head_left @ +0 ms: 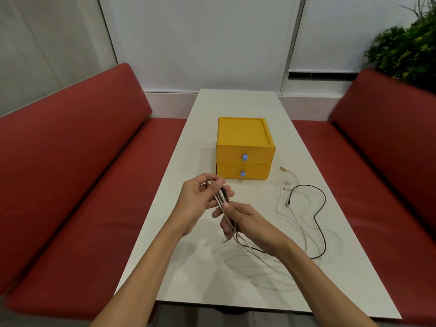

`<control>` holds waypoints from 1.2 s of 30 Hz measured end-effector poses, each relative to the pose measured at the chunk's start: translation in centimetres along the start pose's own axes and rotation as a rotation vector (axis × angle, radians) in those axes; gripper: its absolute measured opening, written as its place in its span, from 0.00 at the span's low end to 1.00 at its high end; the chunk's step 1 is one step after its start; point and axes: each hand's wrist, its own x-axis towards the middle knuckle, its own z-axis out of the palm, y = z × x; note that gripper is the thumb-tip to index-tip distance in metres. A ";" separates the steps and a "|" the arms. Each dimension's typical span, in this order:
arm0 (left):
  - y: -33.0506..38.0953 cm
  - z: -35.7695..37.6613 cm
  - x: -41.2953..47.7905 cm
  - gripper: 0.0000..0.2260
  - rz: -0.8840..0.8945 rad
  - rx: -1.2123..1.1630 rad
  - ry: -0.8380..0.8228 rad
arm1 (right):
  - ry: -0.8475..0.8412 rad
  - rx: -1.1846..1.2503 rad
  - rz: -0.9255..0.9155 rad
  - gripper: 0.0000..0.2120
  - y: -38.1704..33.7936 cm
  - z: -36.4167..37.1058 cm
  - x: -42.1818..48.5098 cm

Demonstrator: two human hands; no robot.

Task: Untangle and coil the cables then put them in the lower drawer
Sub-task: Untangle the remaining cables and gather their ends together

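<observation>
Both hands in front of the drawer unit, raised over the table's near half. Left hand [200,201] pinches the plug ends of a cable bundle [223,197] between thumb and fingers. Right hand [245,223], just below it, has its fingers curled round the same bundle. Bundle is several white cables plus a black one, still tangled.

Cables trail from the right hand onto the table, front-right of the drawer unit. They lie in loose overlapping loops: black cable [325,199] in a wide arc, white cables [279,208] under and around it. A few free plug ends [286,182] lie just right of the unit's front corner.

Drawer unit [244,135]: yellow, two stacked drawers, both closed, small blue pulls. Lower drawer [254,172] closed, contents hidden. Upper drawer [257,155] the same.

Table [236,102]: long, white. Red padded benches [70,185] on both sides of the unit. Behind it, pale wall panels [200,43]. Far right of it, a green plant [405,48].
</observation>
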 end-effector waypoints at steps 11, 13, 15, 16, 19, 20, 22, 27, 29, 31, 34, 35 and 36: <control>-0.1 -0.7 0.0 0.09 -0.001 0.124 -0.112 | 0.103 0.065 -0.070 0.19 0.0 0.4 0.6; -0.1 -0.8 0.0 0.10 0.010 0.166 -0.121 | 0.118 0.076 -0.084 0.20 0.0 0.6 0.7; 0.0 -0.8 0.1 0.10 0.012 0.178 -0.139 | 0.113 0.091 -0.090 0.19 -0.1 0.6 0.8; 0.0 -0.9 0.1 0.11 0.003 0.172 -0.153 | 0.108 0.097 -0.093 0.19 -0.1 0.5 0.9; 0.4 -1.0 0.2 0.13 -0.043 0.153 -0.217 | 0.092 0.095 -0.098 0.18 -0.3 0.3 0.9; 0.5 -1.1 0.2 0.13 -0.057 0.152 -0.238 | 0.082 0.080 -0.092 0.18 -0.3 0.2 0.9; 0.3 -1.2 0.2 0.13 -0.069 0.151 -0.253 | 0.052 0.037 -0.069 0.20 -0.2 -0.1 0.9; -0.6 -0.9 0.1 0.11 0.007 0.075 -0.119 | -0.005 0.077 -0.022 0.20 0.0 -0.5 1.1; -0.8 -0.8 0.2 0.10 0.026 0.034 -0.080 | -0.013 0.071 -0.010 0.19 0.0 -0.7 1.1; -0.9 -0.8 0.1 0.10 0.022 0.038 -0.082 | -0.026 0.058 0.007 0.18 0.1 -0.9 1.0; -0.7 -0.6 0.0 0.11 -0.009 0.035 -0.155 | -0.044 0.081 0.012 0.18 0.1 -0.7 1.0; -0.6 -0.6 0.0 0.12 -0.015 0.045 -0.188 | -0.043 0.089 0.013 0.18 0.1 -0.6 1.1; -0.4 -0.5 0.1 0.14 -0.018 0.070 -0.217 | -0.041 0.097 0.011 0.18 0.1 -0.5 1.2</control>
